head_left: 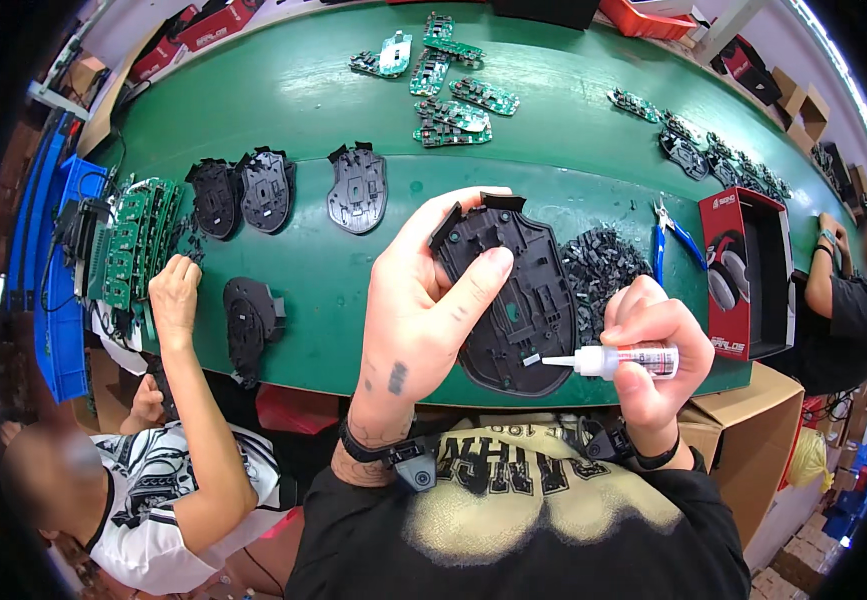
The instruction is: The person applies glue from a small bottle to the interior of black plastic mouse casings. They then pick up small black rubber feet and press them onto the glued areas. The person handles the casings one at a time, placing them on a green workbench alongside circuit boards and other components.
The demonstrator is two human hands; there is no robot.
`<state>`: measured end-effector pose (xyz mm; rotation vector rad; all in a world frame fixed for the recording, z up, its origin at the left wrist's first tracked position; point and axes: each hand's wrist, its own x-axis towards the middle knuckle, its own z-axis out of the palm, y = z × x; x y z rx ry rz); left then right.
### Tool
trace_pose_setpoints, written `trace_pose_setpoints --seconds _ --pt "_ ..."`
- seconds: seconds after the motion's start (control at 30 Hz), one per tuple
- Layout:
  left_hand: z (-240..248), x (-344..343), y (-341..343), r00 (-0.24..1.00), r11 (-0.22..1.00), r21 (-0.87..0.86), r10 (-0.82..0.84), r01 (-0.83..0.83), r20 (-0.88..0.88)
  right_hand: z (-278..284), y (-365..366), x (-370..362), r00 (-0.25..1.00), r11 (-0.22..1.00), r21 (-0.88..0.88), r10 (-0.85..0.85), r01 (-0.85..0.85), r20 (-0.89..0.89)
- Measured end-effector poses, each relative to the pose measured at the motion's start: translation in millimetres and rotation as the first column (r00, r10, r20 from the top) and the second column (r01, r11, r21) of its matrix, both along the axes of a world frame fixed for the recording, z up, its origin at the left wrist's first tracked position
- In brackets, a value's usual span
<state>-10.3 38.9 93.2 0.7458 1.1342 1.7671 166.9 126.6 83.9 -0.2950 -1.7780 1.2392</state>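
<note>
My left hand (421,305) grips a black plastic mouse base (525,290), its thumb laid across the inner face. The shell is tilted toward me, with ribs, posts and slots showing. In my right hand (671,340) is a small white glue bottle (641,361), held sideways between thumb and fingers. Its thin nozzle points left, at the shell's lower end, close to a small pale piece (530,358) set there. Whether the tip touches the shell, I cannot tell. A pile of small black plastic parts (598,265) lies just beyond my right hand.
Blue-handled pliers (675,245) and a red box (748,275) stand right. More black mouse bases (357,190) lie left; green circuit boards (450,120) sit at the back. A co-worker's hand (175,290) is near a stack of boards (138,240). Another person sits far right.
</note>
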Motion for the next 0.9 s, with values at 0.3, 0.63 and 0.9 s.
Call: trace_pose_setpoints --seconds 0.3,0.63,0.9 --pt "-0.9 0.8 1.8 1.0 1.0 -0.011 -0.007 0.007 -0.002 4.4 2.5 0.2 0.998 0.996 0.086 -0.004 -0.001 0.067" --pt "-2.8 0.4 2.2 0.999 1.0 -0.01 -0.008 0.008 0.04 -1.3 2.7 0.5 0.999 0.999 0.049 -0.025 0.023 0.036" --pt "-18.6 15.9 70.9 0.995 0.998 -0.008 -0.054 0.055 0.079 -18.0 39.2 60.0 0.913 0.856 -0.516 -0.242 0.042 -0.327"
